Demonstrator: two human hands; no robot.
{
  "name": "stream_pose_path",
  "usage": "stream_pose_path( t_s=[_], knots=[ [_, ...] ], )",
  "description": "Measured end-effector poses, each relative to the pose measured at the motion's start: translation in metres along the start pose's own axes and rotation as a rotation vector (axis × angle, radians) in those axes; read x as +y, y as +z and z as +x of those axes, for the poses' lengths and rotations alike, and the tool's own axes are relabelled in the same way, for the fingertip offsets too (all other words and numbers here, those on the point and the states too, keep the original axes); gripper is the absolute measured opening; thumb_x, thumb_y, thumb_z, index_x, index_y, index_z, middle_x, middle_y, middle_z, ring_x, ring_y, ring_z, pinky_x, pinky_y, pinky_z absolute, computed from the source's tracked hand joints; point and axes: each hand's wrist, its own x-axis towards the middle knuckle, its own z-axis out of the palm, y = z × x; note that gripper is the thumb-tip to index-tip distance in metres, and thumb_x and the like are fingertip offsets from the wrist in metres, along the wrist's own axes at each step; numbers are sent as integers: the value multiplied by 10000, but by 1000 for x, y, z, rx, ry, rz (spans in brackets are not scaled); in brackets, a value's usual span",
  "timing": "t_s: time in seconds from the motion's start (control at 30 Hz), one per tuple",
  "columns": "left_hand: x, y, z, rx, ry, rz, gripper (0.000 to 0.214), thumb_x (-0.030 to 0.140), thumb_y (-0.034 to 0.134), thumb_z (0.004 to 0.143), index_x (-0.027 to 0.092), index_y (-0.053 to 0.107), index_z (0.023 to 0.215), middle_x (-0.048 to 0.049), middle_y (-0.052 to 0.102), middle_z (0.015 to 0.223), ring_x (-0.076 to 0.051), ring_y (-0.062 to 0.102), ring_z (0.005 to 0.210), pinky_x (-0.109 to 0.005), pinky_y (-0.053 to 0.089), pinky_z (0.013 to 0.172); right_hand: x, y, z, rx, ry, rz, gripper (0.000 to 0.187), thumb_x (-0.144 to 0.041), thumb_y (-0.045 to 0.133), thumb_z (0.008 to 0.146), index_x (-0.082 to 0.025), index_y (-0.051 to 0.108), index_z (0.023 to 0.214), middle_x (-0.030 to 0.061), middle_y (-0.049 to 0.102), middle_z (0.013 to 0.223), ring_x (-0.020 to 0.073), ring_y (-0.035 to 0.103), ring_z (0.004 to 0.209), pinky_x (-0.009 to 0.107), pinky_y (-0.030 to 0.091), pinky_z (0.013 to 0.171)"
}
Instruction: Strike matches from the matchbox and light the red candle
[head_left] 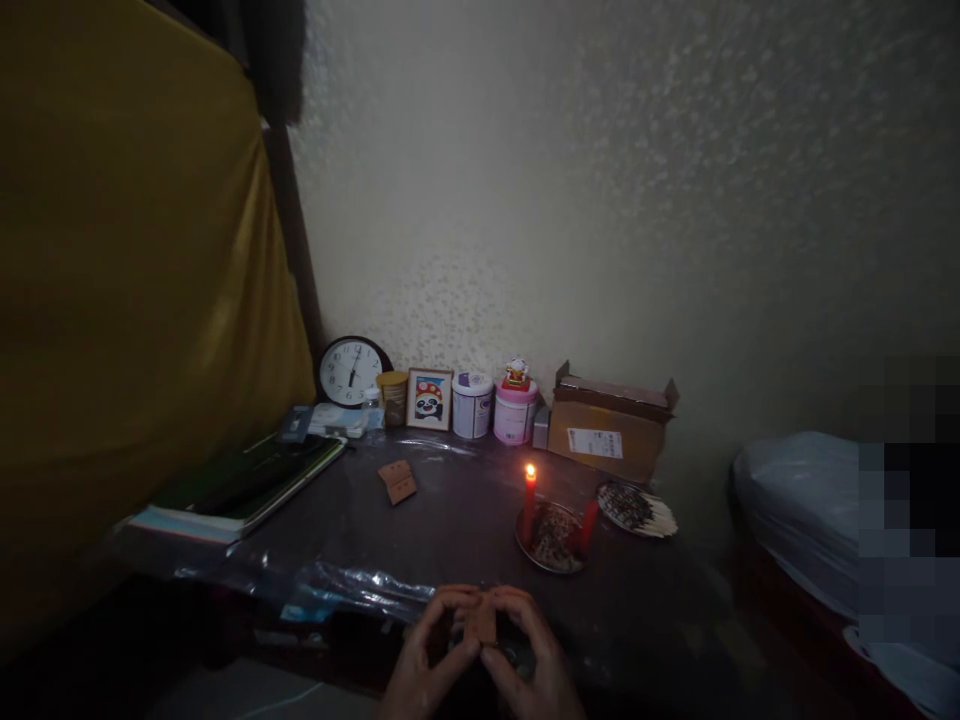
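Note:
Low in the view, my left hand [435, 645] and my right hand [534, 650] pinch a small brown cardboard piece [481, 621] between their fingertips, at the table's near edge. Ahead of them, a lit red candle [529, 508] and a shorter red candle [589, 523] stand on a round metal plate [523, 540] holding dark crumbly bits. To the right, a white plate [636, 508] carries a fan of wooden matchsticks. Two similar brown cardboard pieces [397, 482] lie on the dark table top [450, 530], beyond my left hand.
A crumpled plastic sheet [360, 592] lies along the table's near edge. Notebooks [240, 490] sit at the left. A wall clock [351, 371], several jars and an open cardboard box [607, 425] line the wall. A yellow cloth [127, 300] hangs left; a covered bed [795, 510] stands right.

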Motion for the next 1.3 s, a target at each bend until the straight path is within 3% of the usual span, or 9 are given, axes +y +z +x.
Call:
stream_pose_path(
  t_s=[0.23,0.43,0.57,0.67,0.9,1.3],
  knots=[
    [0,7,-2,5,13,-129,286,290,666,733,238,617,1011,-78,586,1109,-259,537,1071,-348,396,909,4,0,-1,-28,57,170,276,-240,579,778,-225,574,1054,66,576,1128,220,545,1104,317,418,967],
    [-7,12,-1,63,-91,-492,433,311,680,725,265,558,1138,-64,651,1041,-214,603,936,-332,409,850,8,-4,-1,-13,87,233,293,-326,590,800,-234,588,1078,83,571,1181,241,525,1148,313,414,973],
    [-8,13,1,47,-245,-677,319,335,632,762,233,597,1062,-75,665,967,-233,594,960,-363,420,843,16,0,-3,22,85,279,315,-371,598,788,-240,593,1075,80,565,1194,239,526,1151,309,411,978],
    [-4,14,2,-9,-282,-766,234,324,597,787,207,622,988,-83,659,972,-225,592,958,-350,421,837,22,6,-5,14,97,268,328,-364,608,776,-232,597,1076,83,559,1210,236,515,1166,309,405,986],
    [1,15,4,-55,-306,-874,141,258,535,830,227,628,932,-49,656,909,-156,603,799,-273,415,728,28,18,-5,78,85,266,353,-426,623,746,-215,620,1029,87,583,1174,234,527,1148,286,422,963],
    [-6,15,4,-21,-349,-941,81,255,593,803,220,590,876,-30,626,899,-125,588,762,-241,394,685,31,23,-6,102,95,259,389,-476,627,741,-216,631,1030,92,597,1167,243,538,1137,292,422,962]
  ],
)
